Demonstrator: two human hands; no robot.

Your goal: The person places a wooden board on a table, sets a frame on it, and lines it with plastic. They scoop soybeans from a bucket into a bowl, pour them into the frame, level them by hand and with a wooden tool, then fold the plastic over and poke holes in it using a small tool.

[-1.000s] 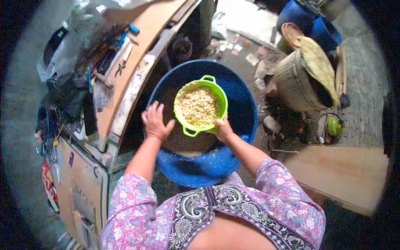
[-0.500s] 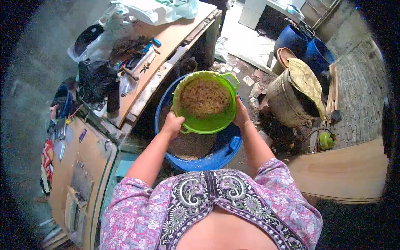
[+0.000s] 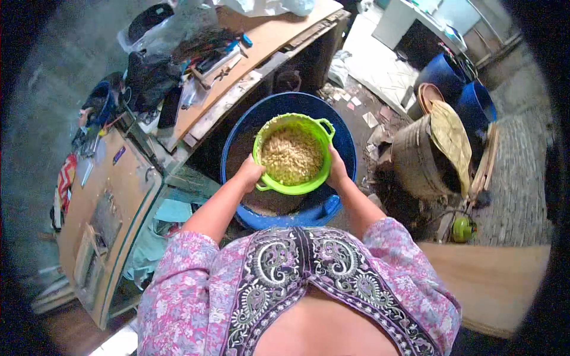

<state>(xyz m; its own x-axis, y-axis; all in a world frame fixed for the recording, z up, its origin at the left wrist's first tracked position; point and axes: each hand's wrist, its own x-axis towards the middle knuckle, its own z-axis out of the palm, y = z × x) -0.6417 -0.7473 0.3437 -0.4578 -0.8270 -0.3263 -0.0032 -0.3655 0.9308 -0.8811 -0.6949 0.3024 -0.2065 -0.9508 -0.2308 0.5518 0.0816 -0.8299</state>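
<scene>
A lime-green plastic colander with loop handles holds a heap of pale, kernel-like grain. My left hand is closed on its left side, thumb over the rim by the lower handle. On the opposite side, my right hand grips the rim below the upper handle; its fingertips are mostly hidden. Directly beneath is a wide blue tub with brown, grainy material inside. The colander hides the middle of the tub.
To the left stands a wooden workbench cluttered with tools, a hammer and bags. At right are a large worn bucket under a yellowish sack, blue barrels and a wooden board. Broken tiles litter the floor.
The colander has lowered and levelled from its tilt. Its grain has shifted from a brown, blurred mass to a paler, looser heap. Both hands kept hold; the camera view has shifted.
</scene>
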